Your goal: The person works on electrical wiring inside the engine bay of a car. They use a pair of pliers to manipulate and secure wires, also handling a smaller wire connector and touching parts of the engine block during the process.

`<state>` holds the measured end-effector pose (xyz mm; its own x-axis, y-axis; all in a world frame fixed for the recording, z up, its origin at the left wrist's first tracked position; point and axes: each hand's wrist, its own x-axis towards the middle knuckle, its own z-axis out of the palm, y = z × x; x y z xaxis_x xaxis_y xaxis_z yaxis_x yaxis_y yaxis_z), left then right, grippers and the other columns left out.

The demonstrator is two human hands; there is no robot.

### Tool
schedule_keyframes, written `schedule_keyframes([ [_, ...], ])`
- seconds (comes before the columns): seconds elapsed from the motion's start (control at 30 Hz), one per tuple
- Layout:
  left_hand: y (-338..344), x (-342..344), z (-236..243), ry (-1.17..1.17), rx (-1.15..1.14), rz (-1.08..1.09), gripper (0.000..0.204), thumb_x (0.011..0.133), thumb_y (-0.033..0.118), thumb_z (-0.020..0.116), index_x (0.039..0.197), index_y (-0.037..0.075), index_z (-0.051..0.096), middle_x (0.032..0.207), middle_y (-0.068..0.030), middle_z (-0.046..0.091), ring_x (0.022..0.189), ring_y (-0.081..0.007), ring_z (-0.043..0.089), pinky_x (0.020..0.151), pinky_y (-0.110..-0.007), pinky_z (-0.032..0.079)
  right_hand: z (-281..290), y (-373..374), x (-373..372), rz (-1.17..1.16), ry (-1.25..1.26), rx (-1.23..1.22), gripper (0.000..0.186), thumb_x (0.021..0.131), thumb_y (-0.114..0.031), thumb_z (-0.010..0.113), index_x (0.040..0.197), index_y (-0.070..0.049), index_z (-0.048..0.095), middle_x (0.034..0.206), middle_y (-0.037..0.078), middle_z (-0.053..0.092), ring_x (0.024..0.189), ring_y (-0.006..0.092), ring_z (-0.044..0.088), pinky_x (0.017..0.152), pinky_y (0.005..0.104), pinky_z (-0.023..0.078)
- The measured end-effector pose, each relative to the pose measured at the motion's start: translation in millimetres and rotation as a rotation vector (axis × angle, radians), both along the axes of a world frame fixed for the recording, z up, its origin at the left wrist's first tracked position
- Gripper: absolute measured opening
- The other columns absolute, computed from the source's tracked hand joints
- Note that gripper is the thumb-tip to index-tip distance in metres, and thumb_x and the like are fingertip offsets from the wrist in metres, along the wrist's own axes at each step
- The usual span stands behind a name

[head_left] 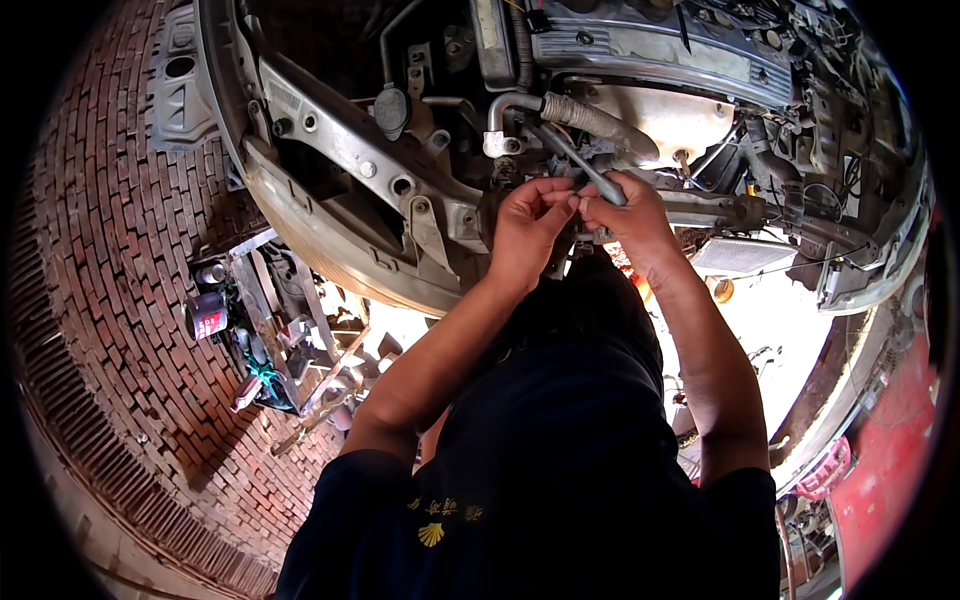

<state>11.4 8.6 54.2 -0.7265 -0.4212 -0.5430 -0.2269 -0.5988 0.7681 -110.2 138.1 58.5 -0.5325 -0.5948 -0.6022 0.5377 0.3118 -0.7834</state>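
By engine (pixel 655 42) | left fingers (pixel 545 190) pinched, hold unclear | right fingers (pixel 636 192) grip tool (pixel 605 189) | dark can (pixel 204 310)

The long tool (pixel 580 162) was gray and thin, with a fatter, rounded end. It sat at a slant in the right hand (pixel 634 216), fat end by the fingers, thin part pointing up and left.

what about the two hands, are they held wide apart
No, the left hand and right hand are close together near the engine.
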Motion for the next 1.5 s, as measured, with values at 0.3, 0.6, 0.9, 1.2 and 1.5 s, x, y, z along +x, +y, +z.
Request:
schedule_keyframes([
  [0.3, 9, -5, -21, 0.105, 0.048, 0.128, 0.020, 0.100, 0.003, 0.069, 0.119, -0.001, 0.069, 0.107, -0.0068, 0.076, 0.093, -0.0111, 0.069, 0.084, -0.027, 0.054, 4, -1, 3, -0.088, -0.009, -0.040, 0.020, 0.089, -0.008, 0.078, 0.105, 0.001, 0.072, 0.090, 0.004, 0.072, 0.080, 0.0103, 0.067, 0.074, 0.0254, 0.054],
  [0.6, 3, 0, -15, 0.047, 0.010, 0.014, 0.016, 0.100, 0.001, 0.067, 0.116, -0.001, 0.070, 0.103, -0.0044, 0.074, 0.091, -0.0106, 0.068, 0.084, -0.026, 0.053, 2, -2, 6, -0.014, 0.101, 0.066, 0.016, 0.087, -0.007, 0.076, 0.101, -0.001, 0.071, 0.086, 0.002, 0.070, 0.074, 0.0077, 0.063, 0.066, 0.0239, 0.050],
  [0.9, 9, -4, -13, 0.084, -0.009, 0.062, 0.012, 0.100, -0.002, 0.065, 0.111, -0.003, 0.068, 0.101, -0.0048, 0.073, 0.091, -0.0087, 0.068, 0.083, -0.023, 0.053, 2, -3, 8, -0.042, 0.097, 0.067, 0.018, 0.087, -0.008, 0.075, 0.103, -0.001, 0.070, 0.085, 0.002, 0.068, 0.073, 0.0071, 0.061, 0.065, 0.0244, 0.048],
  [1.2, 5, 2, -19, 0.030, -0.038, 0.017, 0.017, 0.099, 0.001, 0.068, 0.116, 0.000, 0.066, 0.102, -0.0041, 0.072, 0.091, -0.0112, 0.068, 0.086, -0.026, 0.055, -3, -4, 12, -0.065, 0.089, 0.039, 0.018, 0.087, -0.007, 0.074, 0.104, -0.002, 0.071, 0.085, 0.000, 0.067, 0.073, 0.0067, 0.060, 0.064, 0.0240, 0.047],
  [1.5, -10, 8, -12, 0.048, 0.111, -0.059, 0.027, 0.101, 0.008, 0.066, 0.126, -0.001, 0.063, 0.109, -0.0037, 0.069, 0.093, -0.0091, 0.064, 0.087, -0.026, 0.050, -3, -1, 4, -0.069, -0.004, 0.024, 0.018, 0.086, -0.009, 0.075, 0.102, -0.003, 0.068, 0.087, 0.001, 0.066, 0.071, 0.0080, 0.059, 0.065, 0.0247, 0.049],
])
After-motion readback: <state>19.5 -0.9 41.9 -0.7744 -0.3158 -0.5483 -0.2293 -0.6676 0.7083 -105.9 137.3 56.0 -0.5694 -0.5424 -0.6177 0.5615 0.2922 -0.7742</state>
